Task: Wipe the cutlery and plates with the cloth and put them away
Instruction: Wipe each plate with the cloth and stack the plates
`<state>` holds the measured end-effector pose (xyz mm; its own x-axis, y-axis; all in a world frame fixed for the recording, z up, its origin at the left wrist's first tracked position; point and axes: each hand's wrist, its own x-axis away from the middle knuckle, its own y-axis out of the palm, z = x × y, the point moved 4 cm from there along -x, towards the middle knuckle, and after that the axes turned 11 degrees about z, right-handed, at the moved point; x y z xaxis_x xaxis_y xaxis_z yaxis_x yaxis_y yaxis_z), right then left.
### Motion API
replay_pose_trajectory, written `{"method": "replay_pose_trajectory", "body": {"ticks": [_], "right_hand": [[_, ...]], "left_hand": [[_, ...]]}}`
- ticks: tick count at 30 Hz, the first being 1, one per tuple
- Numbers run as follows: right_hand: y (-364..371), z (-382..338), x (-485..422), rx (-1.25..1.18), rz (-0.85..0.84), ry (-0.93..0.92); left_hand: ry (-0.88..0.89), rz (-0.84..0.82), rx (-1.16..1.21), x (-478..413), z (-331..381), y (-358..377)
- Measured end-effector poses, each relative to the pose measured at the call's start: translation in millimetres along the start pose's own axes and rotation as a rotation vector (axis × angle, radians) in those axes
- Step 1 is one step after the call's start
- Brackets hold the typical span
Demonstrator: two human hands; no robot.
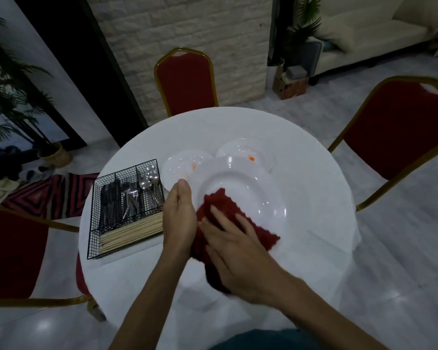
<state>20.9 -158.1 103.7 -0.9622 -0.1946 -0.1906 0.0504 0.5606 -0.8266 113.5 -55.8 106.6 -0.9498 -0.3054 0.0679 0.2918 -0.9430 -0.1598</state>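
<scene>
Room: you stand at a round table point(314, 178) under a white covering, with red chairs point(185, 79) on gold frames around it and a pale brick wall point(187, 26) behind.
Left hand: your left hand point(178, 215) grips the near-left rim of the big plate point(240, 183), thumb on top. The other fingers are hidden.
Right hand: your right hand point(234, 238) lies flat, fingers straight and spread, pressing the cloth point(259, 236) onto the near part of that plate.
Cloth: dark red, bunched between your two hands, draped over the near rim and hanging down toward you.
Big plate: white with a wide rim, in front of you and partly hiding what lies behind it.
Other plates: two white plates sit side by side on the table beyond, the left plate point(180, 162) and the right plate point(245, 150), each with orange marks.
Wire basket: the black wire basket point(94, 223) stands on the table just left of your left hand. Its compartments hold dark-handled cutlery point(109, 200), spoons point(149, 178) and, in the long near section, chopsticks point(132, 232).
</scene>
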Motion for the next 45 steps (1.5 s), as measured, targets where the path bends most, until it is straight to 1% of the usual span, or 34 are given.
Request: {"method": "replay_pose_trajectory", "body": {"ticks": [2, 4, 6, 9, 10, 11, 13, 14, 17, 19, 22, 24, 26, 29, 31, 34, 36, 38, 40, 42, 45], "right_hand": [[-5, 10, -13, 0.072, 0.025, 0.009], [-6, 31, -26, 0.254, 0.104, 0.012], [-5, 50, -34, 0.382, 0.147, 0.088], [1, 62, -29, 0.456, 0.201, 0.193], [3, 58, -22, 0.458, 0.211, 0.203], [9, 51, -14, 0.436, 0.186, 0.191], [21, 29, 4, 0.333, 0.068, 0.121], [24, 17, 12, 0.284, 0.036, 0.072], [23, -5, 13, 0.150, 0.127, -0.074], [18, -5, -3, 0.099, 0.172, -0.108], [10, 16, -35, 0.273, 0.258, -0.065], [6, 37, -49, 0.377, 0.263, 0.019], [3, 53, -51, 0.413, 0.257, 0.082], [3, 56, -36, 0.495, 0.272, 0.090], [9, 44, -18, 0.517, 0.290, 0.070], [18, 16, 0, 0.440, 0.284, 0.012], [21, 0, 1, 0.297, 0.252, -0.019], [18, -10, -4, 0.133, 0.257, -0.045], [14, -11, -12, 0.024, 0.263, -0.017], [8, -6, -21, -0.021, 0.259, 0.027], [-2, 6, -39, 0.003, 0.302, 0.056]], "left_hand": [[-0.019, -0.019, 0.021, 2, -7, 2], [-0.018, -0.016, 0.003, 2, -8, 1], [-0.046, 0.005, 0.003, 0, -6, -5], [-0.078, 0.040, 0.027, -10, -6, -19], [-0.076, 0.065, 0.040, -14, -7, -24], [-0.077, 0.085, 0.043, -17, -8, -28], [-0.087, 0.118, 0.050, -20, -8, -32], [-0.076, 0.115, 0.046, -21, -7, -32], [-0.053, 0.072, 0.011, -17, -2, -24], [-0.059, 0.045, 0.037, -12, 1, -16], [-0.067, 0.029, 0.026, -6, 2, -10], [-0.064, 0.036, 0.031, -2, 5, -15], [-0.090, 0.062, 0.052, -8, 2, -24], [-0.110, 0.132, 0.070, -22, 2, -41], [-0.120, 0.147, 0.086, -27, 3, -46], [-0.128, 0.161, 0.092, -26, 4, -43], [-0.110, 0.150, 0.066, -20, 6, -36], [-0.071, 0.116, 0.009, -11, 8, -27], [-0.062, 0.074, -0.017, -4, 8, -21], [-0.063, 0.032, -0.026, -2, 4, -17], [-0.041, -0.008, -0.003, 1, 8, -13]]}}
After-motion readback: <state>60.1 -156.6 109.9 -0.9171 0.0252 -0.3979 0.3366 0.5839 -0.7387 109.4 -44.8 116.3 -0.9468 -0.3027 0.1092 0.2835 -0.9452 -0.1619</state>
